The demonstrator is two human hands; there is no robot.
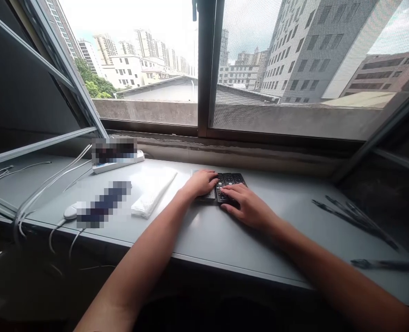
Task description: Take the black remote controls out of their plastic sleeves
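Note:
Three black remote controls (229, 180) lie side by side on the grey window ledge (204, 230), near its middle. My left hand (201, 183) rests over the leftmost one, fingers curled down onto it. My right hand (245, 206) lies on the near ends of the remotes, fingers stretched flat across their buttons. Neither hand has lifted anything off the ledge.
A white plastic-wrapped packet (155, 193) lies left of the remotes. Further left are a white power strip (118, 161), white cables (48, 184) and a white mouse-like device (70, 211). Dark cable ties (352, 216) and a pen (380, 264) lie at right. The window frame (206, 69) stands behind.

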